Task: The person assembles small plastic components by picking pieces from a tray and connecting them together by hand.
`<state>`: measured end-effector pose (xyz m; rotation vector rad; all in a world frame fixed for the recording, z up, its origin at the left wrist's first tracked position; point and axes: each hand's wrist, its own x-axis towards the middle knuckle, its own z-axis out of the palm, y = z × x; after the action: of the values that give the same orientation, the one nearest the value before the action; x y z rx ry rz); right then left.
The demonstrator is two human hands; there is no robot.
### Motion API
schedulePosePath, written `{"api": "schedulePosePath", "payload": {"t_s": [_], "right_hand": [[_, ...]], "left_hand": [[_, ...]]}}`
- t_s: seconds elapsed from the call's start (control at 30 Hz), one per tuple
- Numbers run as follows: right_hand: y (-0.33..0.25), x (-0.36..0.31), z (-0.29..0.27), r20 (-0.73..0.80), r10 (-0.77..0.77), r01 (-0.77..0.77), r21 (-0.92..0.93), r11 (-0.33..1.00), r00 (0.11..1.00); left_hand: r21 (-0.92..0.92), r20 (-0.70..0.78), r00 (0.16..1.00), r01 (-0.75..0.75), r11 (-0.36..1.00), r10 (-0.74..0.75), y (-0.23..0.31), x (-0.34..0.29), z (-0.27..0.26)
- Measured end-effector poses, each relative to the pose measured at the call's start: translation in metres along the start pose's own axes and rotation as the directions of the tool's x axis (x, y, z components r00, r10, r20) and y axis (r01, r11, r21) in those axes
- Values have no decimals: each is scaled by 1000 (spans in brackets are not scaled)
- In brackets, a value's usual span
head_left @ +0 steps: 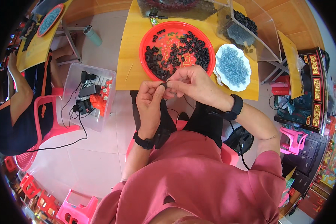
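Over the near rim of a round red tray (142, 56), my two hands meet, fingertips pinched together. A small dark part (164, 85) is between them, mostly covered by the fingers, so its exact kind does not show. My left hand (150, 99) grips it with thumb and forefinger. From the right, my right hand (192, 83) pinches at the same part, its fingers closed. Many small black plastic pieces (192, 48) lie in the tray. Right of it stands a white scalloped plate (246, 84) heaped with small bluish clear pieces (232, 66).
The yellow table (128, 48) also carries a clear bin (267, 41) with more black parts. Left on the floor stands a clear plastic box (69, 112) with adapters and cables. A co-worker (18, 100) sits at another table. Pink stools (78, 209) stand lower left.
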<state>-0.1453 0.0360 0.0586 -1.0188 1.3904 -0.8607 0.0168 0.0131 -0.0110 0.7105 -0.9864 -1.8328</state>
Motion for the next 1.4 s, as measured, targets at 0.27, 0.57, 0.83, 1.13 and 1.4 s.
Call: {"api": "schedulePosePath", "payload": {"t_s": [0.27,0.57,0.83,1.13,1.4], "right_hand": [[-4,1,3,-83,-76,59,-191,980,994],[4,6,4,-65,-45,38,-101,994,997],[4,-1,9,-90,-109,100,-97,990,990],[4,0,23,-148,-516,368,-539,758,844],[8,10,-4,-226,-228,184,-199,963,947]], "left_hand": [[-24,-20,999,26,999,-27,1,2,6],[66,-66,997,-36,997,40,-8,-4,4],[45,-113,993,-10,999,15,-5,-3,8],[-50,-103,994,-27,998,22,-12,0,-1],[-249,61,987,159,955,-148,0,4,-1]]}}
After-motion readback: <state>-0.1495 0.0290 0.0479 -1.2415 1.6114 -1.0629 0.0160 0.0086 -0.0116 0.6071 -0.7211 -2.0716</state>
